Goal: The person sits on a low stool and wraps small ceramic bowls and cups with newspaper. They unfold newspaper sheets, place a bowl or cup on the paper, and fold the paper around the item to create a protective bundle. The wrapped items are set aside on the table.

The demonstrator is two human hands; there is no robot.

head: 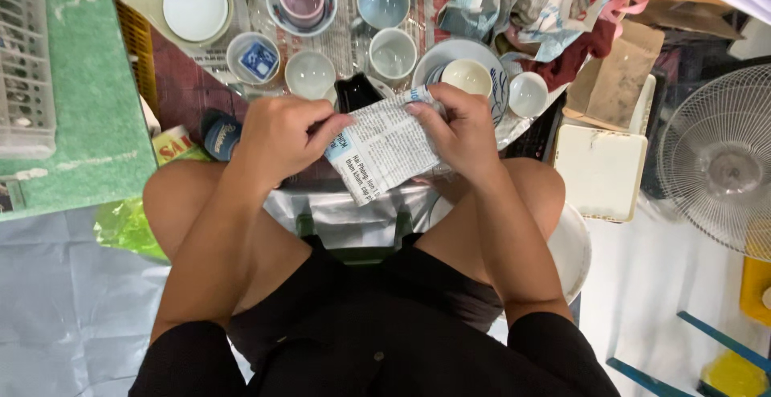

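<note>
1. Crockery: cups and bowls (393, 53) crowd the floor just beyond the knees; a dropped bundle could chip them.
2. Newspaper bundle (384, 149), above the lap, might tear under tight folding.
3. Left hand (277, 136) and right hand (462, 133) both clench it; uneven pulling could loosen the wrap.

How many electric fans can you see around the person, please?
1: a white wire-grille electric fan at the right edge, beside the white square board. Others may be outside the view.
</note>
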